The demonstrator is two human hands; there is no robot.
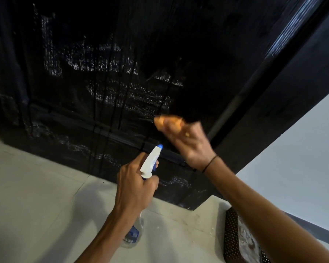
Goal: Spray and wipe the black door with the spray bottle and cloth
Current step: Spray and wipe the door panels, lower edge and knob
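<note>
Right hand grips the bunched orange cloth against the wet black panelled door. Left hand grips the white-and-blue spray bottle, nozzle toward the door. Best to wipe overlapping passes through the droplet patches.

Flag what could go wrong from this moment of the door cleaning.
1. The door carries many patchy wet streaks; the small orange cloth in the right hand may miss some, leaving marks.
2. Streaks reach the door's bottom edge, so liquid could drip onto the floor and make it slippery.
3. The left hand points the bottle towards the right hand; a spray might hit it.
</note>
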